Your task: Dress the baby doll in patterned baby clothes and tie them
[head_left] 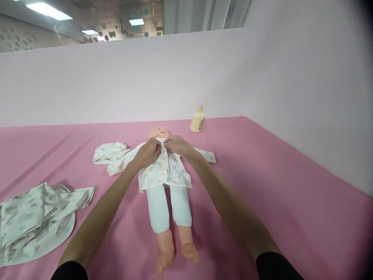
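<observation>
Doll (164,243), one: face up on the pink sheet (247,167), feet toward the onlooker's side where the person leans in. Jacket (154,173), printed, on the doll, sleeves spread; front edges near meeting, hem slightly parted. Fastening: hidden by fingers.

Risks, as judged: edges gripped at unequal heights would leave the front skewed; a hard tug could drag the loose-lying doll or ride the jacket up; fingers crowding the neck could slip off thin cloth.

Left hand (148,153): back up, fingers curled inward, grip narrow, pinching the jacket high on the chest. Right hand (180,146): opposite, slightly higher, grip likewise narrow on the jacket by the collar. Forearms converging in a V.

Folded cloth (109,152): beside one sleeve. Bottle (198,120): upright, near the wall (122,85).
</observation>
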`<state>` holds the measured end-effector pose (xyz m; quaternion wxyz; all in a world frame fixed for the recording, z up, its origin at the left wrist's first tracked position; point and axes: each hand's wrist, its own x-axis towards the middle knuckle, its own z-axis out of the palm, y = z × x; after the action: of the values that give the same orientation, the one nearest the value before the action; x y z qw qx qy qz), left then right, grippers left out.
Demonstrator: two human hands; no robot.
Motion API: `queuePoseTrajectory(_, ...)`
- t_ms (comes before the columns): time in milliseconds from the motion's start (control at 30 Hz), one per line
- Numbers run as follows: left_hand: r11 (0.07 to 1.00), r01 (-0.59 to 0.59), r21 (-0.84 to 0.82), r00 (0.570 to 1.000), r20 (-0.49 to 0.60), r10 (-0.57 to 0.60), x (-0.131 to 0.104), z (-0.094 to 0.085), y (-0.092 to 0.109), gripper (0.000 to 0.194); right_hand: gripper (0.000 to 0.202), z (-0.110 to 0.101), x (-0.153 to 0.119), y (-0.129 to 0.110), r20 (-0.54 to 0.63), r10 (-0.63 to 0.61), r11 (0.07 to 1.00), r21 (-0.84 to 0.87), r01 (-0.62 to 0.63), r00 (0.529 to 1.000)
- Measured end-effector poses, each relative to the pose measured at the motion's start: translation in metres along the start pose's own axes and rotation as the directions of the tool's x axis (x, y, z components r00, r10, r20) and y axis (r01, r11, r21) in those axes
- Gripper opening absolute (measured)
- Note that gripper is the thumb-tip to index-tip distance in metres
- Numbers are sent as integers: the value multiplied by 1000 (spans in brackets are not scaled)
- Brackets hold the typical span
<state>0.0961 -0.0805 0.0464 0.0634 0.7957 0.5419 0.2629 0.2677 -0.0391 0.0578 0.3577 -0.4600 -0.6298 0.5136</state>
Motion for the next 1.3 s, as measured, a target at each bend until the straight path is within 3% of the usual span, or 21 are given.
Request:
queuePoseTrajectory(267, 999, 9, -35, 1000, -2, -9, 0, -1, -4, 15, 16, 0, 1, 2, -66, 30, 999, 43, -27, 997)
queuePoseTrajectory(467, 998, 13, -64, 1000, -18, -14, 0, 0, -6, 12, 17, 2, -2, -3, 11, 100, 956, 277, -99, 995)
queuePoseTrajectory(633, 999, -6, -50, 999, -53, 3, -1, 1, -5, 12, 20, 2, -7, -9, 30, 130, 932, 338, -133, 991)
queuePoseTrajectory(900, 984, -60, 166, 968, -230, 98, -8, 10, -1, 26, 24, 3, -7, -8, 5, 129, 911, 394, -120, 992)
queuePoseTrajectory(1033, 968, -63, 243, 964, -237, 122, -12, 16, 1, 34, 23, 3, -4, -6, -3, 122, 897, 428, -109, 992)
queuePoseTrajectory(1300, 984, -141, 108, 965, -209, 161, -10, 15, -7, 31, 21, 1, -6, -6, 32, 84, 894, 439, -90, 996)
